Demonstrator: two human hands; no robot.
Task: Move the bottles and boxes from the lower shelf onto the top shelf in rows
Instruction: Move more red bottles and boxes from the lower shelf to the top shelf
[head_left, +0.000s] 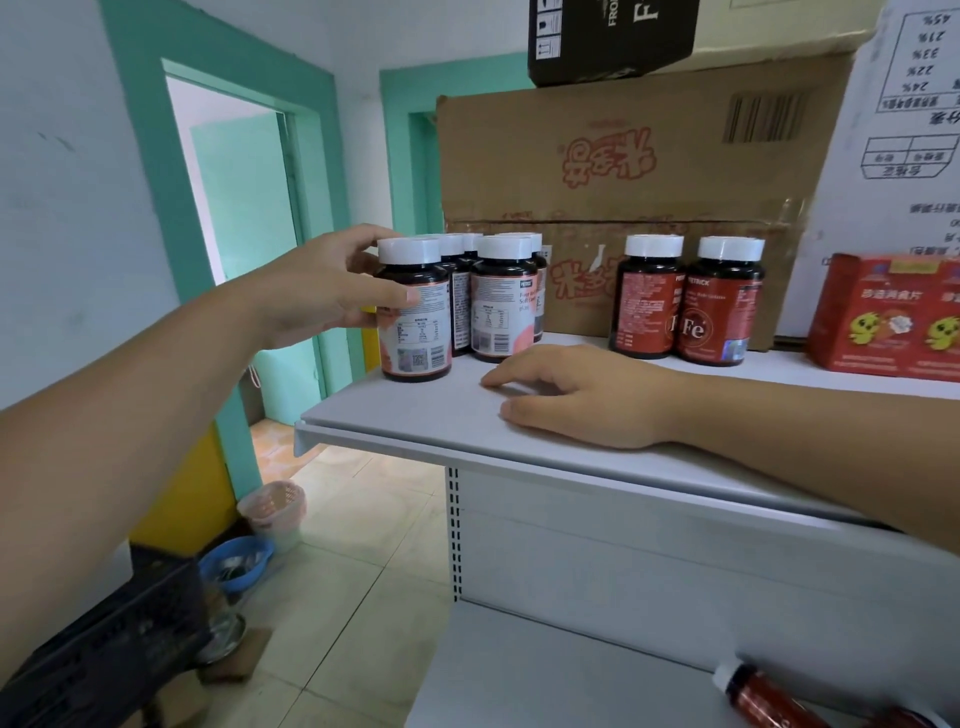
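Left hand (311, 291) fingers grip the upright bottle (415, 332) on top shelf (415, 415); right hand (582, 395) flat, relaxed, nearer the red bottle (769, 699) lying sideways on lower shelf (545, 675).

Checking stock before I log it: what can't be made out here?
Head view:
rear dark pink-labelled bottles with white caps: hidden by front ones; count unclear.
red bottle lying on the lower white shelf: cut by bottom edge.
red cardboard box: cut by right edge.
left hand gripping the front pink-labelled bottle: fingertips hidden behind it.
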